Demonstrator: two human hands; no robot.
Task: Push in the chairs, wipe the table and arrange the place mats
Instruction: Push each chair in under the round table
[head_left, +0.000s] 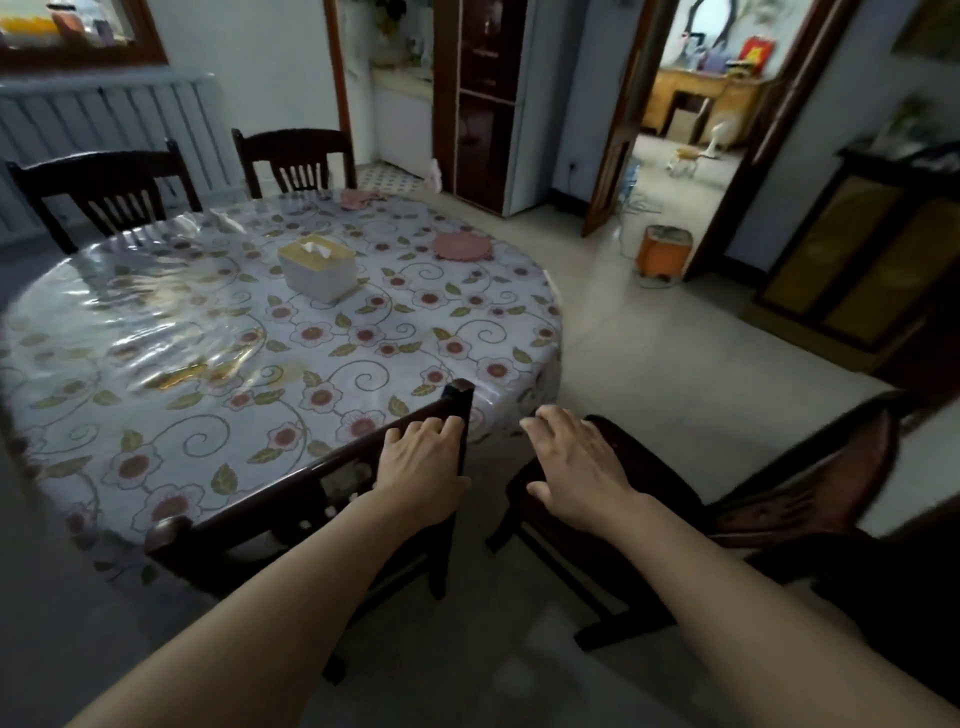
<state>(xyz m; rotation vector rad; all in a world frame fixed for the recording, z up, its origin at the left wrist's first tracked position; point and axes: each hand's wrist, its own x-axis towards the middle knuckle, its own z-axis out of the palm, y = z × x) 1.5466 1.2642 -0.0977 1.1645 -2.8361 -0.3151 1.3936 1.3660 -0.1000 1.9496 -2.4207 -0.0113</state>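
A round table (182, 332) with a flowered cloth under clear plastic fills the left. A dark wooden chair (291, 499) stands pushed against its near edge; my left hand (421, 467) grips the top rail of its back. A second dark chair (675, 499) stands away from the table at the right, turned sideways. My right hand (576, 462) hovers flat over or rests on its seat, fingers straight. Two pink round place mats lie on the far side, one (462, 245) at the right edge, another (361, 197) further back.
A white tissue box (319, 267) sits mid-table. Two more chairs (104, 187) (296, 161) stand at the far side near a radiator. An orange bin (667, 249) sits by the open doorway, a dark cabinet (872, 270) at the right wall. Tiled floor lies between.
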